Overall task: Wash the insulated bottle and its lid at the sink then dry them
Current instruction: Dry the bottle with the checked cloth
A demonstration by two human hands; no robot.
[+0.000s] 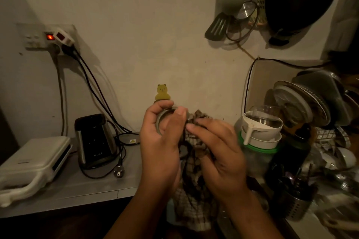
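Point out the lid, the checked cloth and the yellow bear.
lid (pixel 159 122): head view, curved grey rim.
checked cloth (pixel 196 211): head view, hanging lower part.
yellow bear (pixel 162 94): head view, its body.

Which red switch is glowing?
The left switch on the wall plate glows bright red; the adapter switch beside it is dark.

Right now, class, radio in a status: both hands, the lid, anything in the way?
Left hand grips lid. Right hand holds checked cloth bunched against it. Nothing blocks the hands; stacked dishes close on right.
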